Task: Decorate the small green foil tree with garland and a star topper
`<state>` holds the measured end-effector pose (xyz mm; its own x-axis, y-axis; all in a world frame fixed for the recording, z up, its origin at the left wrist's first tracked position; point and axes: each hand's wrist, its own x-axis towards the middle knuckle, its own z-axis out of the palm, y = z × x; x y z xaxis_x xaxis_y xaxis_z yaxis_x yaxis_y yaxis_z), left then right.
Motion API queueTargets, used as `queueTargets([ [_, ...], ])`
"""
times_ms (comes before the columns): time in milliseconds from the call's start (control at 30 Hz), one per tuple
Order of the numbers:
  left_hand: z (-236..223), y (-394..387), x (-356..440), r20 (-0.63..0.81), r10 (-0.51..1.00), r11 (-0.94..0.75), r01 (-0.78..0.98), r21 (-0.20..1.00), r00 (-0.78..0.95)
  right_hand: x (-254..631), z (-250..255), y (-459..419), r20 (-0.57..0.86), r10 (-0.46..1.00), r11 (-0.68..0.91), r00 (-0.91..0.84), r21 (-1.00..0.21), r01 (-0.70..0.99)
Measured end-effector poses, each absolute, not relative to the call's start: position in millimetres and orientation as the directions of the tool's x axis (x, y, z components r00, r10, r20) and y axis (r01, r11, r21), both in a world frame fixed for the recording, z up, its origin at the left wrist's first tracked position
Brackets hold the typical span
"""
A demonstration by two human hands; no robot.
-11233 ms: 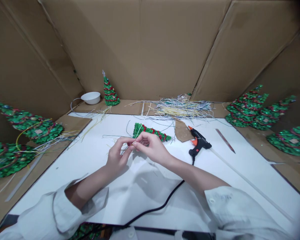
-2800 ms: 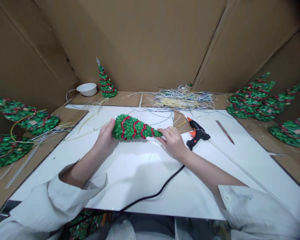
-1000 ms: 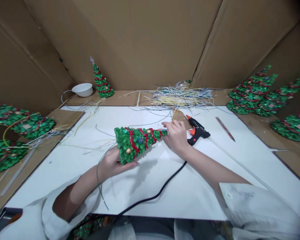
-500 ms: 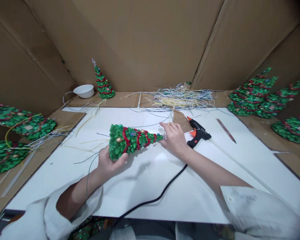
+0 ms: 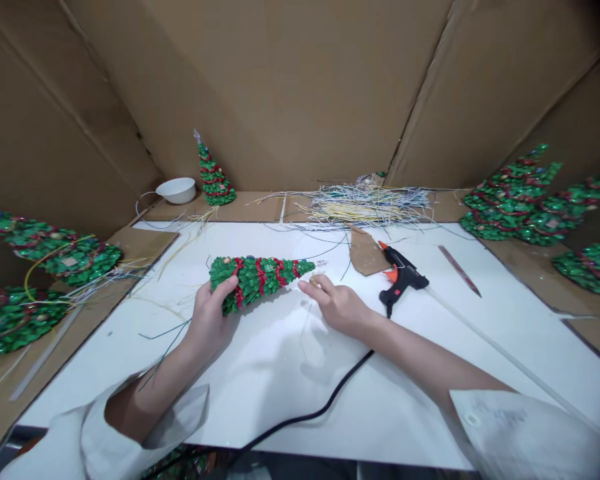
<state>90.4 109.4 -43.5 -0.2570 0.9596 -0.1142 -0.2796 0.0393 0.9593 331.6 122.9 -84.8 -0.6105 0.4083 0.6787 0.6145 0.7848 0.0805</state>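
Note:
A small green Christmas tree (image 5: 260,280) with red garlands lies sideways above the white tabletop, its clear tip pointing right. My left hand (image 5: 211,317) grips it near the wide base, thumb on the near side. Just below the tip, my right hand (image 5: 337,303) has its thumb and fingers pinched together. Something small and yellowish shows at those fingertips, and a faint thin strand seems to hang beneath; I cannot make out what it is. Dark green wires (image 5: 173,333) pass by my left wrist.
A black and orange glue gun (image 5: 403,275) lies right of my right hand, beside a cardboard scrap (image 5: 365,253). Its cord crosses the near tabletop. Behind are a wire pile (image 5: 370,205), a white bowl (image 5: 177,191) and a standing tree (image 5: 215,179). A narrow flat strip (image 5: 459,270) lies at right.
My right hand has come off the tree's tip and moved slightly left and down, fingers now pinched. The tree has turned a little in my left hand, which shifted slightly left.

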Motion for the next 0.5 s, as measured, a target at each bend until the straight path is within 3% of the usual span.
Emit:
queueTargets([
  [167, -36.1, 108.5, 90.4, -0.169, 0.963, 0.108, -0.276, 0.955, -0.211, 326.4, -87.7, 122.2, 0.597, 0.544, 0.753, -0.589, -0.038, 0.657],
  [267, -31.5, 108.3, 90.3, -0.204, 0.962, 0.155, -0.248, 0.956, -0.184, 327.6, -82.2, 123.2, 0.463, 0.681, 0.688, -0.568, -0.139, 0.712],
  [367, -28.9, 109.7, 90.5, -0.222, 0.959, 0.181, -0.224, 0.958, -0.174, 328.4, -75.7, 122.2, 0.330, 0.777, 0.603, -0.537, -0.142, 0.785],
  [500, -25.3, 112.2, 92.4, -0.246, 0.959, 0.212, -0.215, 0.953, -0.142, 329.1, -64.8, 120.0, 0.300, 0.824, 0.544, -0.480, -0.187, 0.818],
])
